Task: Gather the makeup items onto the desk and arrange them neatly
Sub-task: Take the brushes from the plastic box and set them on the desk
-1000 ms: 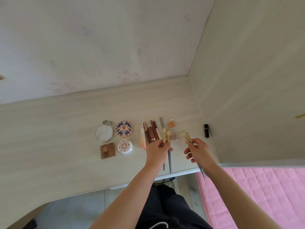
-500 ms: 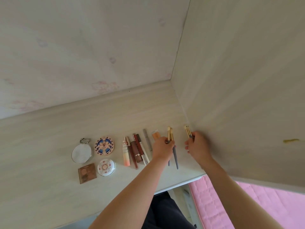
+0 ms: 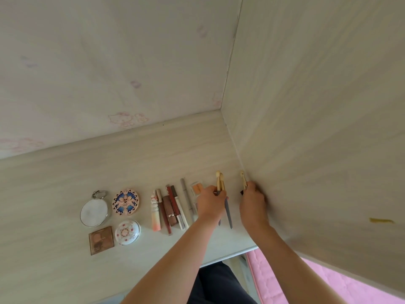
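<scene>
We see the makeup brushes split between the hands. The left hand (image 3: pixel 211 201) curls round two brushes (image 3: pixel 220 183), pale heads pointing away and grey handles trailing toward the front edge of the desk (image 3: pixel 65 172). Just right of it, against the side panel (image 3: pixel 317 150), the right hand (image 3: pixel 252 199) pinches a brush bundle (image 3: pixel 242 178); we cannot tell how many.

Just left of the left hand lies a small clear case (image 3: pixel 196 188) holding an orange pan, then a row of lip tubes (image 3: pixel 171 207). Farther left sit a patterned compact (image 3: pixel 125 202), a white compact (image 3: pixel 127 232) and a silver-rimmed round compact (image 3: pixel 93 212), and a square palette (image 3: pixel 101 240) showing brown pans.
</scene>
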### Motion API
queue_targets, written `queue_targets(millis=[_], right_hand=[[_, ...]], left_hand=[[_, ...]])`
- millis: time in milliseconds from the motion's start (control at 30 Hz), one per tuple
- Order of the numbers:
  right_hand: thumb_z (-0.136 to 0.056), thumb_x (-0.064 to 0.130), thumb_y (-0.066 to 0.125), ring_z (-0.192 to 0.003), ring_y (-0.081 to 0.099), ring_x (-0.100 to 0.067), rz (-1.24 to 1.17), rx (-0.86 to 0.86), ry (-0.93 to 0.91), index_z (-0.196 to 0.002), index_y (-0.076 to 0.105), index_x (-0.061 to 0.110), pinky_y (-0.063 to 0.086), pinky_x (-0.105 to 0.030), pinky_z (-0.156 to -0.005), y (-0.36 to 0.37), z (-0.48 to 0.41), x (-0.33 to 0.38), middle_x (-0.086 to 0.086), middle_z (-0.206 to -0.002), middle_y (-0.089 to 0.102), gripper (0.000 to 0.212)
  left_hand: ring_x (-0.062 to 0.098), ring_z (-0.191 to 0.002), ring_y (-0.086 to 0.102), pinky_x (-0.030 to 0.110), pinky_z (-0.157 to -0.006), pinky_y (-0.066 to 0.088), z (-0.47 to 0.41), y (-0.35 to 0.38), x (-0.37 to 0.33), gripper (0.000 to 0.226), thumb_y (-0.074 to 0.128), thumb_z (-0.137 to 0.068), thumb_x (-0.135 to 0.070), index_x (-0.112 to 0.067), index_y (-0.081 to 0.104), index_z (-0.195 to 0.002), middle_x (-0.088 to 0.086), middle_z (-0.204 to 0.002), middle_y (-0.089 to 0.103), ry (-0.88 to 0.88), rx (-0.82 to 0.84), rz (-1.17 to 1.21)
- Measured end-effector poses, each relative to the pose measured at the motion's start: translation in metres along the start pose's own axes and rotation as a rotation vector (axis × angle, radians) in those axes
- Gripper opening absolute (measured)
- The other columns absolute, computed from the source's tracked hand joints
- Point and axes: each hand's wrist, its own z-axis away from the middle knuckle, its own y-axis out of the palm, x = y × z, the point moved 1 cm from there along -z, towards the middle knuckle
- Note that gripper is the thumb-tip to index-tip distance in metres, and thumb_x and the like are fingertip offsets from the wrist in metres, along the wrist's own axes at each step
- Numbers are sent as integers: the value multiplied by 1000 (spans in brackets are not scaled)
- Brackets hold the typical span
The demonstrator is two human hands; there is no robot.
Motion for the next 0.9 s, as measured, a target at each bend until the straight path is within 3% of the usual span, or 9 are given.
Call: queue_targets(millis=[67,167,300,400,500,700,800,900], right_hand=[[-97,2,42,-90,62,-29,-51,0,-20,-109,50,2,47,-30,-69,2,-3,1,-15,-101,61,14],[-99,10,42,-78,67,-23,-352,81,-19,-97,51,11,55,-38,-66,6,-4,5,-9,-89,62,10],[-99,16,46,-73,70,-6,-634,153,-28,-97,53,23,57,-24,-65,8,-6,11,3,-93,69,10],[-99,15,46,-76,72,-9,-805,190,10,-93,53,27,59,-28,-70,9,-10,22,1,-95,70,15],[-99,13,45,-73,73,-17,-870,210,11,-99,54,18,59,-29,-68,7,-12,30,-4,-99,68,11],[-99,12,42,-72,68,-20,-504,112,-72,-100,51,18,57,-31,-65,-7,-15,18,-4,-89,63,10],[-97,13,45,-65,55,-21,-250,82,-99,-90,51,11,37,-18,-47,-9,-13,11,-3,-74,56,9],[-97,18,48,-66,47,-20,-181,23,-106,-89,48,10,31,-16,-45,-11,-10,7,2,-72,49,12]], left_hand=[[30,-79,69,49,-74,58,1,2,3,13,55,-92,-20,-11,62,-86,12,-84,71,-11,-12,12],[31,-77,70,51,-72,58,6,4,8,14,54,-92,-16,-4,61,-88,18,-83,70,-36,-29,74],[18,-67,71,44,-69,60,10,2,12,14,54,-93,-16,-6,62,-86,11,-78,70,-23,-103,137],[13,-63,71,37,-66,60,10,-7,13,13,53,-94,-16,-13,62,-85,7,-77,71,11,-186,184],[16,-65,71,38,-67,60,8,-15,10,12,52,-94,-12,-14,61,-86,7,-78,70,28,-226,212],[25,-76,71,45,-74,59,0,-4,-5,15,53,-93,-13,-5,63,-84,9,-80,71,-17,-164,207],[28,-80,71,48,-80,57,-1,11,-15,15,52,-92,-10,-1,63,-87,14,-84,72,-64,-98,292],[31,-83,70,51,-83,55,-3,26,-22,14,53,-89,-9,0,63,-86,15,-85,71,-132,-65,397]])
